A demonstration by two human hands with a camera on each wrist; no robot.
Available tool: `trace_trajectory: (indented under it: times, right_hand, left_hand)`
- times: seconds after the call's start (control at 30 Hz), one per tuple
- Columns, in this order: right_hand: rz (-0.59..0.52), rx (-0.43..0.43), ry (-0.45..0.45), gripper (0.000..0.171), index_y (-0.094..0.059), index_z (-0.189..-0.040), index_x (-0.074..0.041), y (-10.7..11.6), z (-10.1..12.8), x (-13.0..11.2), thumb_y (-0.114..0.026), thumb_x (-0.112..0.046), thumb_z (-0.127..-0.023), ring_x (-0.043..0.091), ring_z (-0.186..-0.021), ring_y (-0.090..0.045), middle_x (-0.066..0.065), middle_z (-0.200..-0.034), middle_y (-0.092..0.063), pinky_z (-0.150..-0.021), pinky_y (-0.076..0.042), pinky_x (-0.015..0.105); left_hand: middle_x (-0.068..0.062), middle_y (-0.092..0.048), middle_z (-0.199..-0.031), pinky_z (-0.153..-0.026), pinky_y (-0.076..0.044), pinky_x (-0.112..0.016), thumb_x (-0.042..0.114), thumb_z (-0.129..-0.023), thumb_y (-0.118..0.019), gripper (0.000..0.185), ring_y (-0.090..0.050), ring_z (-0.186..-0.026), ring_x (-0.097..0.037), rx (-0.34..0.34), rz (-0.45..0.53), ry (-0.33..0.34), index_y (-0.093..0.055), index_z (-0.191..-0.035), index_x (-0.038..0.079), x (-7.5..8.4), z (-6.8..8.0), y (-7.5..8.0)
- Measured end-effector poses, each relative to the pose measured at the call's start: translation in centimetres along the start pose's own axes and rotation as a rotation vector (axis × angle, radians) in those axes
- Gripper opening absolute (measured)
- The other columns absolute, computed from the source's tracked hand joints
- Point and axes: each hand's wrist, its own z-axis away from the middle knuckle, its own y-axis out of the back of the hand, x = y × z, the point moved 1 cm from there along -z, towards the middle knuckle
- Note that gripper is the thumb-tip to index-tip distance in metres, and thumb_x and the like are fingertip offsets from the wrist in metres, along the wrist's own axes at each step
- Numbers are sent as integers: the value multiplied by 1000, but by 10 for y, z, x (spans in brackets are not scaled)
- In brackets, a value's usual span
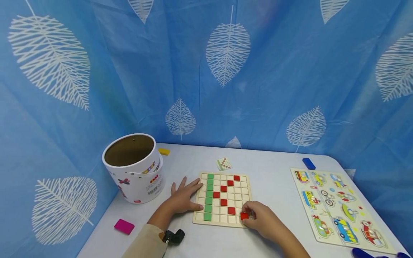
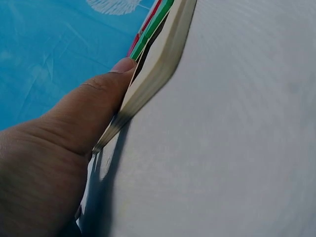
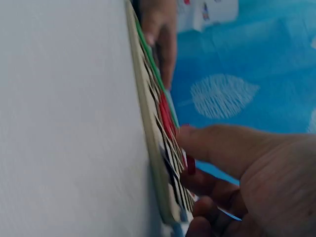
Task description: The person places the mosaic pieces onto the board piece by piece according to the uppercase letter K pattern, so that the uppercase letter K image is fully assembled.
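A wooden grid board [image 1: 237, 195] lies on the table, with a column of green square tiles [image 1: 209, 193] at its left and several red square tiles [image 1: 223, 202] forming a bent diagonal line. At the board's lower right corner my right hand [image 1: 265, 221] pinches one red tile [image 1: 244, 216] between thumb and fingers; the right wrist view shows this red tile [image 3: 191, 164] just by the thumb tip. My left hand [image 1: 182, 200] rests on the board's left edge with fingers spread, its thumb [image 2: 96, 96] lying on the rim. Behind the board is a small pattern card [image 1: 224, 163].
A white bucket [image 1: 142, 186] stands at the back left, a yellow block [image 1: 164, 151] behind it. A magenta block [image 1: 124, 227] lies at the front left. On the right are a vehicle puzzle board [image 1: 342, 208], a blue block [image 1: 308, 163] and dark blue objects [image 1: 361, 253] at the edge.
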Motion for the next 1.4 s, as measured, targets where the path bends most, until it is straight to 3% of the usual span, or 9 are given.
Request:
trace_trajectory:
  times: [0.2, 0.53, 0.73, 0.97, 1.4]
  right_hand:
    - [107, 34, 25, 22, -67, -89, -24, -16, -4, -11, -86, -15, -84, 13, -81, -49, -7, -90, -57, -69, -42, 28]
    - [153, 72, 105, 26, -65, -75, -31, -16, 2, -7, -87, -20, -84, 7, -84, -51, -16, -89, -57, -73, -45, 26]
    - [177, 41, 107, 15, -73, -93, -32, -17, 6, -4, -84, -24, -87, 5, -94, -56, -21, -97, -62, -86, -53, 33]
    - [145, 7, 95, 13, -77, -98, -31, -17, 6, -2, -83, -25, -88, 8, -102, -60, -21, -100, -63, -94, -54, 38]
    - [20, -14, 109, 22, -76, -115, -28, -19, 8, 6, -79, -29, -93, 2, -84, -51, -15, -103, -63, -72, -46, 24]
  left_hand:
    - [10, -25, -174, -119, 11, -78, 70, -75, -83, 100, 1, -162, -44, -4, 2, 4, -45, -160, 33, -2, 0, -1]
    - [10, -25, -174, -118, 9, -79, 71, -75, -82, 101, 1, -162, -44, 7, -4, -3, -44, -160, 34, 0, 0, -4]
    - [9, -26, -174, -118, 9, -80, 70, -75, -83, 101, 0, -162, -44, -3, -7, 4, -44, -160, 33, 1, 4, -3]
    - [10, -25, -174, -118, 9, -79, 70, -75, -83, 101, 1, -162, -44, 1, -3, 0, -44, -160, 33, 0, 5, -2]
    - [10, -25, -174, -119, 8, -79, 70, -76, -82, 99, 0, -163, -43, -19, -24, 24, -44, -160, 34, -1, 8, -4]
